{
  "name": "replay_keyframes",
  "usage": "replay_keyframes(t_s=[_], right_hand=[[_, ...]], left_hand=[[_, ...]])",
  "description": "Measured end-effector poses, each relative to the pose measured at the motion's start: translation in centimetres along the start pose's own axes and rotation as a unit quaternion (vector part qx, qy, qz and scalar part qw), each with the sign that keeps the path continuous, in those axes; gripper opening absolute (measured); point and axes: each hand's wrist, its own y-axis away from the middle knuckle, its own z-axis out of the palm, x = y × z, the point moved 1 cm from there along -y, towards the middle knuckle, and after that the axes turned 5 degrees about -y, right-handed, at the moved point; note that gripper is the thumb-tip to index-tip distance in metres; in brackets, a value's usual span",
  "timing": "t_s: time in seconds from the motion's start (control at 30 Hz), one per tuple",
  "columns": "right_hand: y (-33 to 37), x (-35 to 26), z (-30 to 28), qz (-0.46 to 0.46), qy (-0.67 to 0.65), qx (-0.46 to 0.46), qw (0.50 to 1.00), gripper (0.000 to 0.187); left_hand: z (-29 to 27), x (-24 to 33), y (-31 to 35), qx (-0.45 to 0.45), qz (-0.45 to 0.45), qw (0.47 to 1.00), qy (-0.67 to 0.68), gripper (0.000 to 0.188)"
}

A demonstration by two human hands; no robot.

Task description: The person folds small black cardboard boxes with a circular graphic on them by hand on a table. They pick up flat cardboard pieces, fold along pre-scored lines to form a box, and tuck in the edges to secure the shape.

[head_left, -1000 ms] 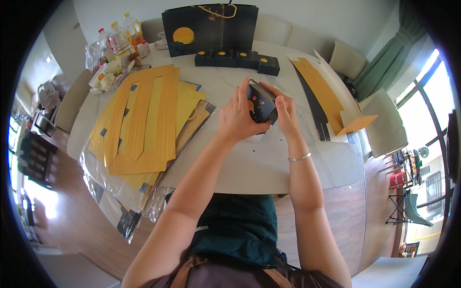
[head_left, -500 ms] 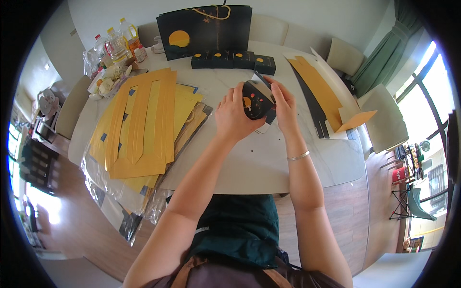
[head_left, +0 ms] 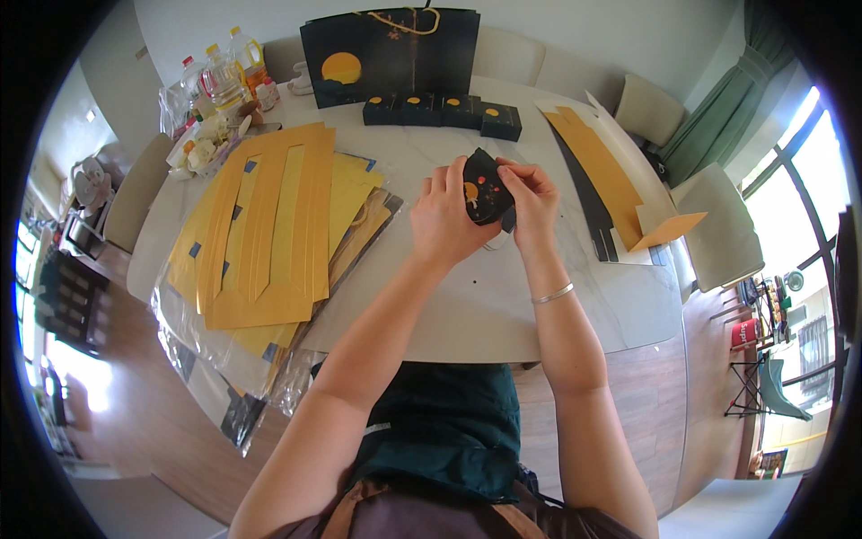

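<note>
Above the middle of the white table I hold a small black cardboard box (head_left: pixel 486 189), printed with an orange disc and red dots. My left hand (head_left: pixel 440 214) wraps round its left side, thumb along the bottom. At its right edge my right hand (head_left: pixel 532 199) pinches with thumb and forefinger. The box's far side and any flaps there are hidden. Behind it stands a row of several small black boxes (head_left: pixel 420 110) with orange discs. A large black paper gift bag (head_left: pixel 388 61) with a gold cord handle is upright at the back.
Gold cardboard sheets (head_left: pixel 260 225) with slots lie stacked over plastic wrap at the left. Oil bottles (head_left: pixel 223 79) and a bowl of white items (head_left: pixel 205 148) stand at the back left. A folded gold, black and white card (head_left: pixel 597 171) lies right. Chairs (head_left: pixel 718 225) surround the marble-patterned table (head_left: pixel 431 314).
The pale inner side and raised flap at the box's top no longer show; its printed black face is turned more toward me. My right fingers have shifted onto its upper right edge.
</note>
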Motion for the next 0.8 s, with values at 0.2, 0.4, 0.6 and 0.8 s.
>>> replay_keyframes(t_s=[0.2,0.4,0.6,0.8], right_hand=[[-0.3,-0.2,-0.6,0.004,0.015,-0.023,1.000,0.007],[-0.1,-1.3,-0.1,0.029,0.019,-0.025,0.999,0.014],[-0.5,-0.3,-1.0,0.028,0.045,-0.033,0.998,0.014],[0.3,-1.6,0.6,0.031,0.075,-0.025,0.996,0.014]], left_hand=[[0.0,0.0,0.0,0.010,0.034,0.999,-0.001,0.084],[-0.2,0.0,0.0,0.028,0.099,0.995,-0.017,0.085],[0.5,0.4,0.4,0.014,0.041,0.999,0.004,0.089],[0.4,0.4,0.7,0.029,0.045,0.999,0.001,0.093]])
